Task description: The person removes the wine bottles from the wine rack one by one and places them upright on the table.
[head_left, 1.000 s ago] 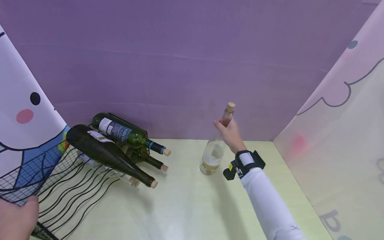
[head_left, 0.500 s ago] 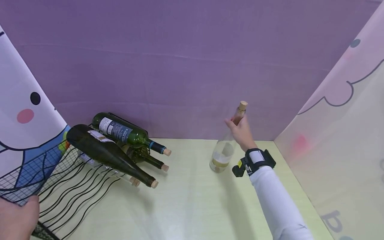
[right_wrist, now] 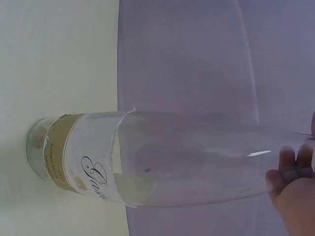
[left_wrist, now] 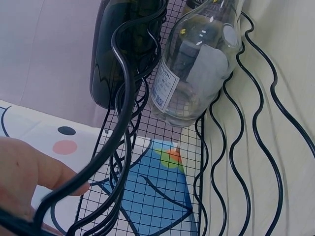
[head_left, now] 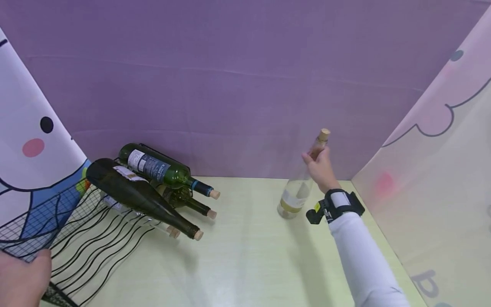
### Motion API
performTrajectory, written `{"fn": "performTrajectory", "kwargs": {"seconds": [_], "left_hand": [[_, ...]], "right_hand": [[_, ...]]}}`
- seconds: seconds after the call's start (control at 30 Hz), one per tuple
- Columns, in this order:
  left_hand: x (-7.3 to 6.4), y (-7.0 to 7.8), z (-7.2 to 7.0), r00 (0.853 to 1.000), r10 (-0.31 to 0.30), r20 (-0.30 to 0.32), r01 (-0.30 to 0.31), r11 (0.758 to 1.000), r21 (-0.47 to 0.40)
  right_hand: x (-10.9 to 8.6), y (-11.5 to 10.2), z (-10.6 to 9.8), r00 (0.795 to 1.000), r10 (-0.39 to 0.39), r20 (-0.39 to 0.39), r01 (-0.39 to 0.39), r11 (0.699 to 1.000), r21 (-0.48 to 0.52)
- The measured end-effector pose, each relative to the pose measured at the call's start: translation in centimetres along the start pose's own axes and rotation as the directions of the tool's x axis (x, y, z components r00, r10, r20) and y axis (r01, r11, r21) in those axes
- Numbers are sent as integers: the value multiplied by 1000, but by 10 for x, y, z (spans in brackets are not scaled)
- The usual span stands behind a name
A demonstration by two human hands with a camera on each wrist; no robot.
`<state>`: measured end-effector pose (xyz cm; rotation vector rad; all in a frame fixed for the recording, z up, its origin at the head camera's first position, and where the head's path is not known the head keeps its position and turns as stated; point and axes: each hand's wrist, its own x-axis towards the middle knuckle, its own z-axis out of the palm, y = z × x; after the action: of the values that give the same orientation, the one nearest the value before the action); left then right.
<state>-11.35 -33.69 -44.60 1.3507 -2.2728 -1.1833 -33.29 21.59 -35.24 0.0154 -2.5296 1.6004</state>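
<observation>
My right hand (head_left: 322, 170) grips a clear glass bottle (head_left: 297, 192) round its neck, below the cork. The bottle leans slightly, base toward the left; its torn white and gold label (right_wrist: 88, 157) shows in the right wrist view. I cannot tell whether its base touches the table. At the lower left my left hand (head_left: 24, 275) holds the edge of a black wire wine rack (head_left: 96, 251), its thumb near the mesh end. In the left wrist view that hand's fingers are partly hidden behind a black wire (left_wrist: 125, 93).
Several corked bottles lie in the rack: a dark bottle (head_left: 138, 196) on top, a green bottle (head_left: 161, 168) with a blue label, another green bottle (head_left: 188, 202), and a clear bottle (left_wrist: 192, 73) underneath. A purple wall (head_left: 245, 85) stands behind the pale table (head_left: 238, 256).
My right hand has moved to the right with the clear bottle, away from the rack. The left hand and the bottles in the rack stay in place.
</observation>
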Motion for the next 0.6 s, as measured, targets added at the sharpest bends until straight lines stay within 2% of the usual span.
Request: {"fn": "performTrajectory", "kwargs": {"seconds": [0.17,0.33,0.6], "left_hand": [[3,-2,3,1000,7,-7,-7,1000,-6],[0,0,1,1000,15,-6,-15,1000,7],[-1,0,0,1000,21,-8,-21,1000,6]], "right_hand": [[-1,5,-13,999,26,-39,-27,999,-19],[-2,9,-26,993,28,-112,-32,999,-34],[-2,15,-44,984,65,-168,-73,996,-44]]}}
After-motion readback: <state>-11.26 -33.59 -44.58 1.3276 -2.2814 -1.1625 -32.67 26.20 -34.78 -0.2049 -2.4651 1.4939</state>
